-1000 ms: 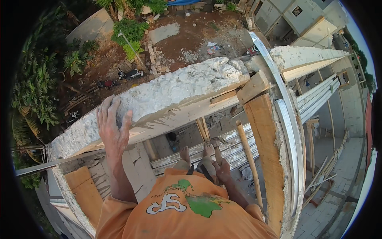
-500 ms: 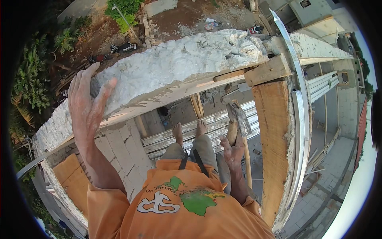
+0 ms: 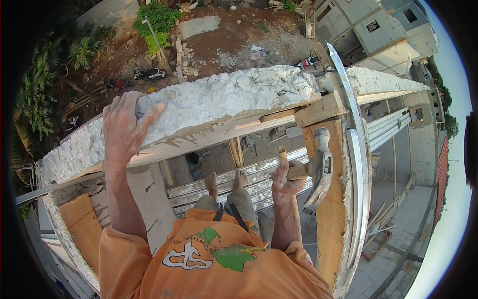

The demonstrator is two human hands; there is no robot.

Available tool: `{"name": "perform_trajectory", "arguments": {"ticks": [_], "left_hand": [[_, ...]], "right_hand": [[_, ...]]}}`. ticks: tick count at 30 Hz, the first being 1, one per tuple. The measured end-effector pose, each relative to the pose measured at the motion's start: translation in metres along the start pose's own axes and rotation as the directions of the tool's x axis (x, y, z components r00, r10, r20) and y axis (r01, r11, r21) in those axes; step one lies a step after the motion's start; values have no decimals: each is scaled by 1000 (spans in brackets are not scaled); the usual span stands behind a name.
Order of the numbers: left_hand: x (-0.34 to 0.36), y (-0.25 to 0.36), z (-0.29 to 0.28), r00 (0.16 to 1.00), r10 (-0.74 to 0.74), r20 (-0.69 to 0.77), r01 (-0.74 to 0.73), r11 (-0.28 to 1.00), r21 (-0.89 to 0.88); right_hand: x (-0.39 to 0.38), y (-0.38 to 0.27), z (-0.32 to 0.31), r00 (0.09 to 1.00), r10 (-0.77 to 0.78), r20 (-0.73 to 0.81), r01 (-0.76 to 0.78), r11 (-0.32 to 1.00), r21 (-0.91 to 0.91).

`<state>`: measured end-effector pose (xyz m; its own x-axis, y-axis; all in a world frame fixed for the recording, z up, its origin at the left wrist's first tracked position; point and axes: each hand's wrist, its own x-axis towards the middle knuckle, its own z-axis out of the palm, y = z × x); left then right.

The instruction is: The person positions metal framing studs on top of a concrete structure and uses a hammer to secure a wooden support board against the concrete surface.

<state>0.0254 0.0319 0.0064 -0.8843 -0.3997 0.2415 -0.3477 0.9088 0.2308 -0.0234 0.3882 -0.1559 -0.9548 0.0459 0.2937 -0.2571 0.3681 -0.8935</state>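
My left hand (image 3: 127, 127) grips the rough, lumpy top of a pale concrete beam (image 3: 219, 94), fingers curled over its far side. My right hand (image 3: 286, 182) is closed round the wooden handle of a steel hammer (image 3: 321, 167), whose head hangs over an upright-edged orange wooden board (image 3: 328, 224) on the right. A short wood block (image 3: 318, 107) sits at the corner where board and beam meet. Long bent metal strips (image 3: 358, 194) run along the board's outer side. My bare feet (image 3: 224, 179) are below, by grimy ribbed metal channels (image 3: 266, 164).
Below lie a dirt yard (image 3: 224, 40) with rubble and parked motorbikes (image 3: 147, 74), and trees (image 3: 37, 99) at left. An unfinished block building (image 3: 368, 25) stands top right. Open drops with timber poles (image 3: 393, 164) are right of me, blockwork (image 3: 144, 194) at left.
My right hand has risen and turned the hammer, moving its head rightward from beside my legs to over the orange board. My left hand stays on the beam; the view has shifted slightly.
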Motion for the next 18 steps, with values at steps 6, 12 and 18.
{"name": "perform_trajectory", "arguments": {"ticks": [6, 12, 18], "left_hand": [[4, -6, 4, 996, 39, -86, -38, 999, 7], [-3, -4, 3, 1000, 7, -13, -7, 1000, -8], [-5, -2, 2, 996, 68, -61, -70, 997, -34]], "right_hand": [[1, 12, 8, 924, 272, 267, -91, 838, -538], [2, -49, -5, 988, 146, 41, -136, 973, -186], [-2, 57, 14, 938, 238, 252, -114, 899, -424]]}}
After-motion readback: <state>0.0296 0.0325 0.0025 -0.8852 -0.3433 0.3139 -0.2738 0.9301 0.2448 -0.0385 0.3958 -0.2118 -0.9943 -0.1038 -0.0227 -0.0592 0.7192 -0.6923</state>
